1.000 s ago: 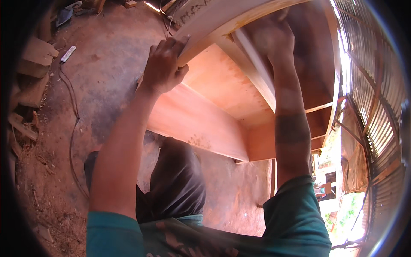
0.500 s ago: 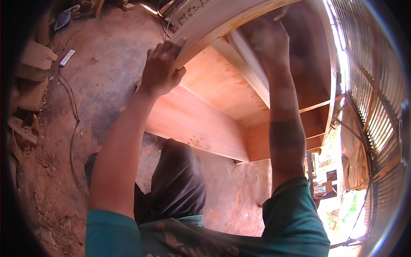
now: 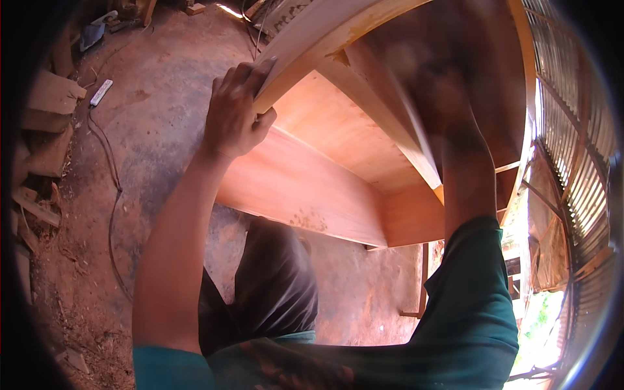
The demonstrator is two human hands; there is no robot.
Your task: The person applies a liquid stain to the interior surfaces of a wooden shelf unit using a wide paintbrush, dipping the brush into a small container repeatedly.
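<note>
A large wooden cabinet (image 3: 302, 169) with open compartments leans in front of me. My left hand (image 3: 237, 110) grips its near upper corner, fingers over the top board and thumb against the edge. A partition board (image 3: 380, 120) divides a bright plywood compartment from a dark brown one (image 3: 484, 39). My right hand (image 3: 445, 84) reaches deep into the dark compartment. Shadow and motion blur hide its fingers, and I cannot make out whether it holds anything. Glue-like yellowish marks show on the frame near the partition's upper end.
A power strip (image 3: 101, 93) with its dark cable lies on the dusty floor (image 3: 156, 91) at the left. Wood offcuts (image 3: 52, 94) are piled along the left side. Corrugated metal sheeting (image 3: 572, 84) stands at the right. My bent knee (image 3: 276, 273) is just below the cabinet.
My right hand has moved to the right and deeper into the dark compartment, its forearm now largely in shadow. The left hand keeps its grip on the cabinet corner, which has shifted slightly in view.
</note>
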